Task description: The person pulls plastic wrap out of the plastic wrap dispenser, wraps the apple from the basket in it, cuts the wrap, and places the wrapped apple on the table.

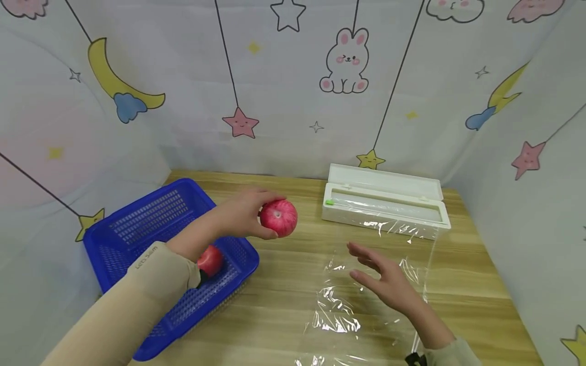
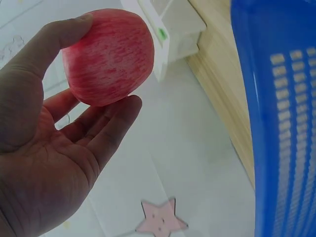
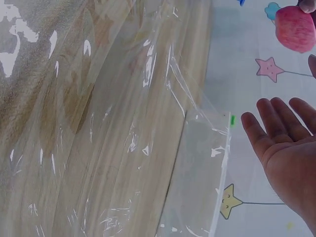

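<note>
My left hand (image 1: pixel 242 213) grips a red apple (image 1: pixel 280 218) between thumb and fingers, raised over the table just right of the basket. In the left wrist view the thumb lies on one side of the streaked apple (image 2: pixel 111 57) and the fingertips on the other. My right hand (image 1: pixel 389 279) hovers over a sheet of clear plastic wrap (image 1: pixel 339 310), fingers extended and thumb apart, with nothing held. The wrap runs toward me from a white dispenser box (image 1: pixel 384 223) whose lid stands raised. Its surface is wrinkled and shiny in the right wrist view.
A blue perforated basket (image 1: pixel 183 325) stands at the left, with another red apple (image 1: pixel 210 260) inside, partly covered by my left sleeve. A green slider (image 1: pixel 329 202) sits at the box's left end. Printed cloth (image 1: pixel 284 76) walls off the wooden table (image 1: pixel 274 284) at the back and sides.
</note>
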A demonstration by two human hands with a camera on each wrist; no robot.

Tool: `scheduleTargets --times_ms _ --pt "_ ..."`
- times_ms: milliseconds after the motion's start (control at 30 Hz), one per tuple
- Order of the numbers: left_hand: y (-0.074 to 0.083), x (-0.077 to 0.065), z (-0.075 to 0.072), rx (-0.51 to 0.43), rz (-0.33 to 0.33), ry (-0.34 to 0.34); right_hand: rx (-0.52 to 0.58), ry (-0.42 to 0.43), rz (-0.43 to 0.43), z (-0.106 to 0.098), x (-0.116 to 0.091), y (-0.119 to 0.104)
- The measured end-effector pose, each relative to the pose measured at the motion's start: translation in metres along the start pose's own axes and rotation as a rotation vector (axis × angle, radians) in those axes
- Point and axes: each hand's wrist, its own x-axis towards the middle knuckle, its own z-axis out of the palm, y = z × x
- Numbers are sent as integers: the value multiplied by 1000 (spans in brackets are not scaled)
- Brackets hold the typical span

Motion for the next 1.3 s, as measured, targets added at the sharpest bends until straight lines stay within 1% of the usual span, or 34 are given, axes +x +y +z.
scheduleTargets --times_ms 100,200,400,500,567,700,800,967,1100,1300 --pt "11 10 15 -11 -4 -22 7 3 17 -2 -1 8" --pt "20 20 31 -22 6 -40 24 14 18 -4 -2 8" --pt "35 32 61 -70 42 -43 80 35 14 -8 -1 -12" --pt "40 36 74 -95 49 -51 113 40 31 -10 -1 -21" --pt "44 38 81 -106 49 -53 126 42 45 -11 -1 -23" --pt "51 42 92 -99 52 -43 150 53 60 -9 -2 -21" --pt "57 45 98 -95 56 -33 161 69 55 -8 -2 -18" --pt "65 47 110 -116 17 -21 191 81 56 -5 -4 -13" --pt "69 47 122 -119 -12 3 223 89 69 -2 -7 -11" --pt "73 44 137 -128 -40 43 219 108 66 3 -8 -8"
